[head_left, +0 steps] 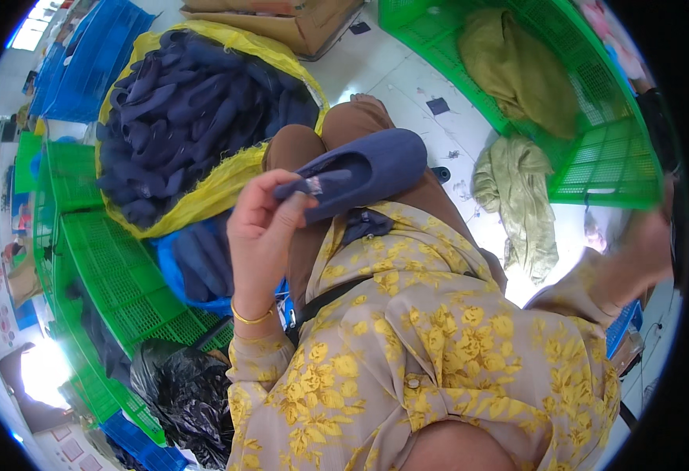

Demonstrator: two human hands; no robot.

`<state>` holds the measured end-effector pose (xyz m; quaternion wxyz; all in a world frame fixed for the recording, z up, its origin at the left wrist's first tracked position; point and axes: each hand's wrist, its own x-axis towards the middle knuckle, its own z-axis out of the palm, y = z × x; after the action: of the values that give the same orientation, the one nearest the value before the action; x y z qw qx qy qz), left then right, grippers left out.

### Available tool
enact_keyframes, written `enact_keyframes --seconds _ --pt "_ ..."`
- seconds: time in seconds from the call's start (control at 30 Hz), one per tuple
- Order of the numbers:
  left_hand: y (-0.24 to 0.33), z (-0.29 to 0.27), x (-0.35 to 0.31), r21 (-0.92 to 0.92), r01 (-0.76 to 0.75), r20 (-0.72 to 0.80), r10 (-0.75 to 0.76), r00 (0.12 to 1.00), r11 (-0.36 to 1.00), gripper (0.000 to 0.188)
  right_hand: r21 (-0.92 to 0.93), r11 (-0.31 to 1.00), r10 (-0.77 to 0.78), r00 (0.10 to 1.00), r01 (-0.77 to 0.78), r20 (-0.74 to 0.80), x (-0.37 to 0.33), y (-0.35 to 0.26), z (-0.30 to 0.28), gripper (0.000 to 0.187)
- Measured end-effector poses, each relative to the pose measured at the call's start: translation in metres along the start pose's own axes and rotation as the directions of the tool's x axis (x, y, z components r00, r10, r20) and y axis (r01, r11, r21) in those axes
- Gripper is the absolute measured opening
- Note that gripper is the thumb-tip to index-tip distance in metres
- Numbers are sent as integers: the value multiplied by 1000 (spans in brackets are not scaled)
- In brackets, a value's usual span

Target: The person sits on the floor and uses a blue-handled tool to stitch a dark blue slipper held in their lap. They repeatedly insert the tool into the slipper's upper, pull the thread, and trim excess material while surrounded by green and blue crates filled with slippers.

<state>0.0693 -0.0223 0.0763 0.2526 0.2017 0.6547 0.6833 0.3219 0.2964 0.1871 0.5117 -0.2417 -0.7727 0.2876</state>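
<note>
Above my lap, my left hand (262, 216) pinches the heel end of a navy no-show sock (395, 165), thumb on top. The sock is slipper-shaped, with its oval opening facing up and its rounded toe pointing right. A small pale mark shows inside the heel by my thumb. My right hand (649, 247) is stretched far out to the right, smeared by motion; its fingers cannot be made out. On my lap, below the held sock, lies a crumpled dark blue piece (366, 225).
A yellow-edged sack (309, 78) heaped with navy socks (187, 110) stands ahead on the left. Below it, a blue bag (173, 263) holds more. Green crates (116, 267) line the left; another green crate (603, 169) with olive cloth (517, 74) stands right. A black plastic bag (183, 392) sits lower left.
</note>
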Motion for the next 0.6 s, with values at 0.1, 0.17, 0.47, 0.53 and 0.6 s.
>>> enact_keyframes --seconds 0.1,0.17,0.47,0.53,0.6 --pt "5 16 -3 -44 6 156 1 988 999 20 -22 942 302 815 -336 494 -50 4 73 16" --pt "5 20 -6 -53 -18 212 29 977 998 20 52 767 419 561 -639 715 -74 -16 126 15" --pt "-4 29 -13 -74 -16 162 28 986 997 25 -7 1 260 -7 -1000 966 -115 -17 171 15" --pt "-2 35 -11 -138 42 113 -27 993 990 26 -5 -141 246 -40 -990 969 -119 -16 170 14" --pt "-15 35 -13 -150 195 141 -175 974 969 21 -10 -211 227 -59 -977 972 -126 -15 171 13"
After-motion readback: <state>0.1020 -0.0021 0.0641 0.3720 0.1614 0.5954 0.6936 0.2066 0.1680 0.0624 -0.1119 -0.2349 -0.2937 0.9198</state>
